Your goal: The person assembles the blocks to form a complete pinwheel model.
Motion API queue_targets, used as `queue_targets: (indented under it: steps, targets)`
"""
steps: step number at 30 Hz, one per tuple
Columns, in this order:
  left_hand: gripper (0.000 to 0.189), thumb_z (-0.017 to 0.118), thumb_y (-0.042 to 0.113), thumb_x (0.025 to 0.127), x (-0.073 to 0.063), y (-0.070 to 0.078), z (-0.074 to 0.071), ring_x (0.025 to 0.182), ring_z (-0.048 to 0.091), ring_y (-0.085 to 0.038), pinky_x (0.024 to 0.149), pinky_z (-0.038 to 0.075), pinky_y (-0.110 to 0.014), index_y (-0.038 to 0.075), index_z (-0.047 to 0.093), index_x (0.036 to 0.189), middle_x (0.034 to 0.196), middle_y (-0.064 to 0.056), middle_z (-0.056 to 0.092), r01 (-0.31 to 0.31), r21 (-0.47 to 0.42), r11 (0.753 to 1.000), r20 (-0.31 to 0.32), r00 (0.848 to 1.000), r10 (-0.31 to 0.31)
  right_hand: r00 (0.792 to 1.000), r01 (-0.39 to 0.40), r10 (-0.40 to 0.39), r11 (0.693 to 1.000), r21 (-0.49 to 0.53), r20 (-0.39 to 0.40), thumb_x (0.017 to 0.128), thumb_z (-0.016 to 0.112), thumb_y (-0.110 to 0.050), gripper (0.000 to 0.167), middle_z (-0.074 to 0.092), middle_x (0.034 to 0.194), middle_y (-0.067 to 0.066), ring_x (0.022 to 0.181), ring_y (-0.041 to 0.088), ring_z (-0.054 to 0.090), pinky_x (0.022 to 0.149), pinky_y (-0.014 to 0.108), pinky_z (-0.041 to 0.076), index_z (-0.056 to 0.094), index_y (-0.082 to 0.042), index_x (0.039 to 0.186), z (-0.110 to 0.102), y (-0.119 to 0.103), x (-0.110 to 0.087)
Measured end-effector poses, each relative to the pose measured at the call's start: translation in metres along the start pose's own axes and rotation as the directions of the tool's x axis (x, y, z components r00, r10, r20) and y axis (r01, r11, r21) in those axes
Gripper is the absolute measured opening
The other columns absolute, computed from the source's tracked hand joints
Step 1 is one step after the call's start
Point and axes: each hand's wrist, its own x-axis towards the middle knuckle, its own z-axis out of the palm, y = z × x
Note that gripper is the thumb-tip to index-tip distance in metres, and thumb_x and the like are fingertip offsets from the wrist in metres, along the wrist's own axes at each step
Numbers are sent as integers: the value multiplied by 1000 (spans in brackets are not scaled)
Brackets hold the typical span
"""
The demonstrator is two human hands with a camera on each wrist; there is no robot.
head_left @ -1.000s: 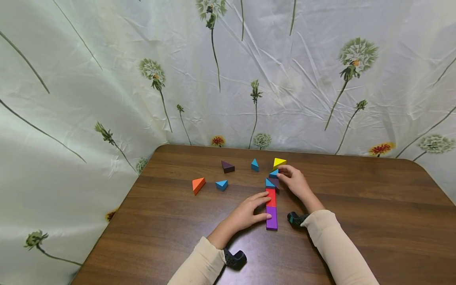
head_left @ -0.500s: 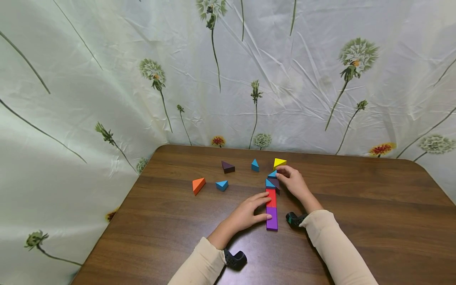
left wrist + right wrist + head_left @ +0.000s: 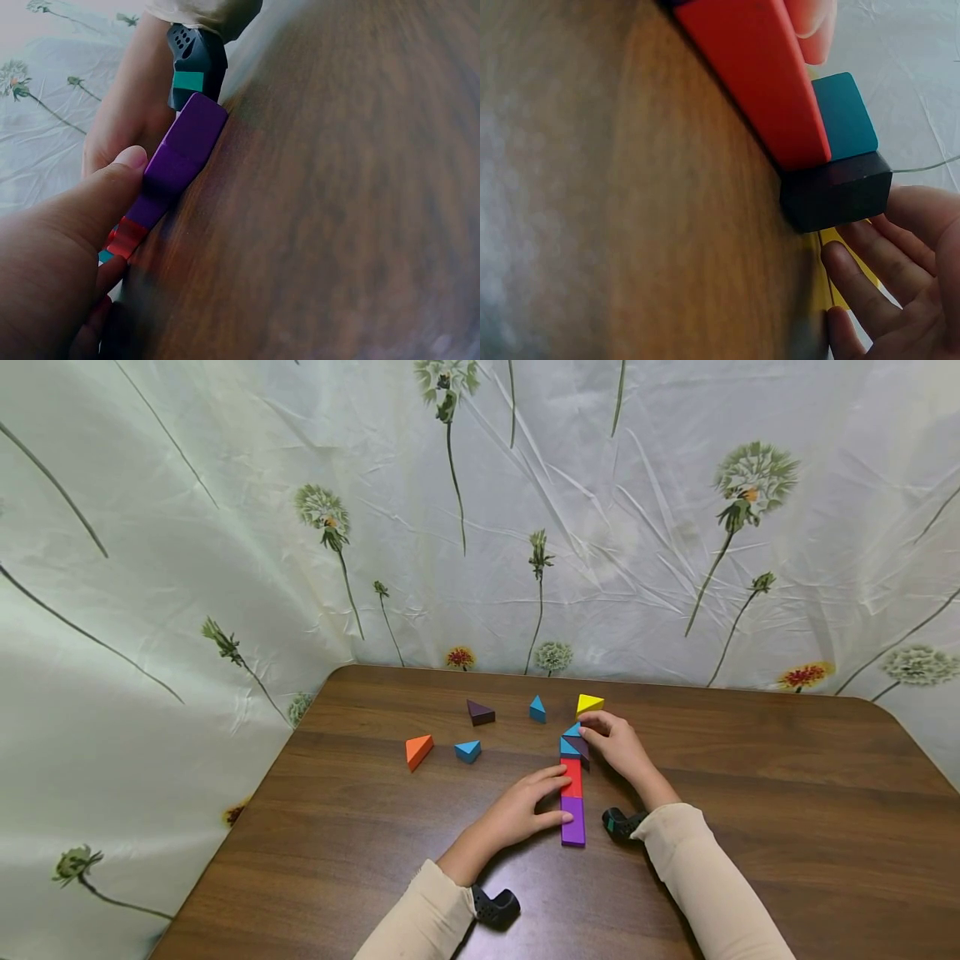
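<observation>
In the head view a line of toy blocks runs away from me: a purple block (image 3: 573, 822), a red block (image 3: 572, 778), then a blue triangular block (image 3: 568, 747) beside a dark triangular block (image 3: 581, 749). My left hand (image 3: 517, 810) rests along the line's left side, thumb at the purple block and fingertips on the red one. At the far end my right hand (image 3: 618, 745) pinches another blue triangular block (image 3: 573, 730), right against the dark one. The right wrist view shows my thumb by the dark block (image 3: 836, 195); the pinched block is hidden there.
A yellow triangular block (image 3: 590, 704) stands just behind my right hand. Farther left lie an orange block (image 3: 417, 752), a dark block (image 3: 481, 713) and two blue blocks, one near (image 3: 468, 752) and one far (image 3: 537, 710). A flowered curtain (image 3: 637, 527) hangs behind the wooden table (image 3: 787, 777).
My right hand has brought the far blue triangular block a little nearer and left, up to the dark and blue triangles. My left hand has stayed in place on the line.
</observation>
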Motion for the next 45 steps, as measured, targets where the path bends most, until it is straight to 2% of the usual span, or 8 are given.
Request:
queue_targets:
  steps: [19,25,31,37,45]
  targets:
    - [54,57,41,86,1,-1,-1,126,32,-13,101,28,-30,12,48,131,140,1,35,-3,6,1000,-4,1000,4,1000,8,-8,1000,8,0,89,57,-14,27,60,105,18,98,32,54,86,47,41,58,2,110,-1,1,2]
    - [54,58,40,86,1,-1,-1,126,32,-14,101,28,-30,12,48,131,140,0,36,-3,6,1000,-5,1000,3,997,38,-36,999,20,-63,88,59,-14,30,57,108,21,100,35,53,87,48,41,55,4,112,-4,-1,2]
    - [55,57,41,86,1,-1,-1,127,32,-14,101,28,-30,12,48,131,140,1,35,-4,12,1000,-5,1000,4,990,69,-64,997,39,-122,87,61,-14,39,52,116,23,106,37,49,89,48,40,49,4,120,-10,-4,5]
    - [55,57,41,86,0,0,0,127,31,-13,101,28,-30,12,47,131,141,1,34,4,14,1000,4,1000,-4,993,71,-74,997,-30,-88,87,60,-8,44,44,127,21,114,39,41,92,52,35,45,1,127,-18,-1,10]
    - [55,57,42,86,0,1,0,127,31,-13,101,28,-30,12,47,131,141,2,34,9,19,1000,3,1000,-9,996,82,-83,993,-82,-13,87,57,-3,44,41,130,22,119,40,36,95,53,31,42,2,129,-25,7,20]
